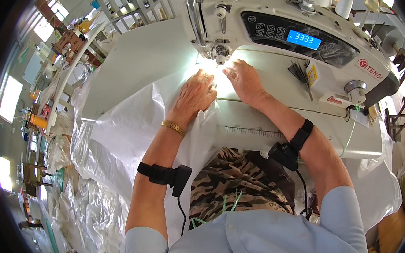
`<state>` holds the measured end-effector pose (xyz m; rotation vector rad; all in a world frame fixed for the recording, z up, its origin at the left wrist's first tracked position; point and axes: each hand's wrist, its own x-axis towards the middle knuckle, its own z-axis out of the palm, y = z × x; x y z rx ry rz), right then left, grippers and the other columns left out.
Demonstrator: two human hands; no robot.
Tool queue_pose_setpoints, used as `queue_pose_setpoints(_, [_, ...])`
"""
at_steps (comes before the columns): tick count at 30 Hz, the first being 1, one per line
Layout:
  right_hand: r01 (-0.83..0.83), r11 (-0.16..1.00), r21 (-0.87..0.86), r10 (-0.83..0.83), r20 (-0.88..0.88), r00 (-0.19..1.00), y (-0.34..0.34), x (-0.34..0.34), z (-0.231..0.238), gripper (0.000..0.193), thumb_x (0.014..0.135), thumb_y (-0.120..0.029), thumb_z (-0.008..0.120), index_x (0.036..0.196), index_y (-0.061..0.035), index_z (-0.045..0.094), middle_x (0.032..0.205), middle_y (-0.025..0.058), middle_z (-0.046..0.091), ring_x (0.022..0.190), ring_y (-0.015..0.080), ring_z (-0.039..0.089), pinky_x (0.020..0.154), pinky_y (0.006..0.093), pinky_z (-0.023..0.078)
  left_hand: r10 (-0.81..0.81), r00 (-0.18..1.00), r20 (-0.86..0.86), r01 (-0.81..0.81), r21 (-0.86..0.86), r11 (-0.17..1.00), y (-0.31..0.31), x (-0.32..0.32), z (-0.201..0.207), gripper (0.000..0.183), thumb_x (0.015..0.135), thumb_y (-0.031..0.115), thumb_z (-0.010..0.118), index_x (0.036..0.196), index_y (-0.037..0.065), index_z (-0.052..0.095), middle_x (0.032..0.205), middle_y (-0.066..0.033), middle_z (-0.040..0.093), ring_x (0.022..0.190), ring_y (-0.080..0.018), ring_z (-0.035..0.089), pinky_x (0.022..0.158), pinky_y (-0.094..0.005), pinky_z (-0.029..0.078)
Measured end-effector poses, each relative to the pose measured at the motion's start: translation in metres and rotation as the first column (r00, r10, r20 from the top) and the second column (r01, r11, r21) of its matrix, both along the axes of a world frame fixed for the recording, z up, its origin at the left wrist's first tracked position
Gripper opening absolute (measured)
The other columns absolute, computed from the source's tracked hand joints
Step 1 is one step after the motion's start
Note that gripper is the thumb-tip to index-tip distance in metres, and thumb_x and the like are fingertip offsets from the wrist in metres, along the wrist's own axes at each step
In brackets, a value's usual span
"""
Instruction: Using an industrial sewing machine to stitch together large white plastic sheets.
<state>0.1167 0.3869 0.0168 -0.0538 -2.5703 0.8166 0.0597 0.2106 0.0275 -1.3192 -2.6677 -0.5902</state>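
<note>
A white industrial sewing machine stands across the far side of a pale worktable. My left hand is closed on a translucent white plastic sheet, just left of the needle area. The sheet spreads over the table's left part and hangs down its front edge. My right hand is on the right of the needle, fingers bent and pinched together. Glare from the machine's lamp washes out both sets of fingertips, so what the right fingers hold cannot be made out.
A dark-handled pointed tool lies beside the machine's base. Green thread hangs below the handwheel. A thread cone stands behind. Crumpled plastic sheeting heaps at lower left, with a metal rack at far left.
</note>
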Motion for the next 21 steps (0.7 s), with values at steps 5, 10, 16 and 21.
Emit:
queue_pose_setpoints(5, [-0.036,0.929,-0.368,0.03,-0.022,0.999,0.007,-0.005,0.003,0.064,0.091,-0.042,0.061,0.133,0.0036,0.049,0.117,0.0293,0.06,0.115,0.0369,0.056,0.1,0.0422,0.043,-0.004,1.0,-0.004,0.005,0.061,0.998,0.002,0.002,0.001,0.04,0.08,0.018,0.051,0.111,-0.005,0.059,0.11,-0.0263,0.057,0.101,-0.0408,0.058,0.091,-0.0462,0.047])
queue_pose_setpoints(10, [-0.086,0.886,-0.456,0.074,-0.043,0.996,0.015,-0.013,-0.001,0.075,0.088,-0.05,0.063,0.135,0.0062,0.046,0.121,0.0304,0.058,0.118,0.0367,0.055,0.103,0.0401,0.04,-0.007,1.0,-0.021,0.008,0.058,0.998,0.002,0.0,-0.003,0.04,0.079,0.015,0.05,0.113,-0.006,0.059,0.115,-0.0282,0.057,0.104,-0.0417,0.058,0.092,-0.0467,0.047])
queue_pose_setpoints(16, [-0.128,0.837,-0.531,0.127,-0.039,0.991,0.017,-0.02,-0.006,0.074,0.088,-0.047,0.064,0.134,0.0082,0.046,0.121,0.0333,0.057,0.119,0.0338,0.055,0.102,0.0383,0.041,-0.018,0.989,-0.148,0.033,0.101,0.994,0.001,0.004,-0.007,0.038,0.078,0.012,0.049,0.111,-0.006,0.058,0.111,-0.0278,0.056,0.104,-0.041,0.057,0.092,-0.0463,0.046])
queue_pose_setpoints(21, [-0.123,0.843,-0.524,0.169,0.041,0.985,0.02,-0.02,-0.004,0.071,0.089,-0.043,0.064,0.133,0.01,0.046,0.115,0.0312,0.061,0.112,0.0307,0.059,0.098,0.0368,0.043,-0.048,0.996,-0.075,0.061,0.175,0.983,-0.004,0.018,-0.004,0.018,0.076,0.005,0.049,0.092,-0.003,0.054,0.089,-0.0217,0.053,0.088,-0.0383,0.054,0.082,-0.0461,0.046])
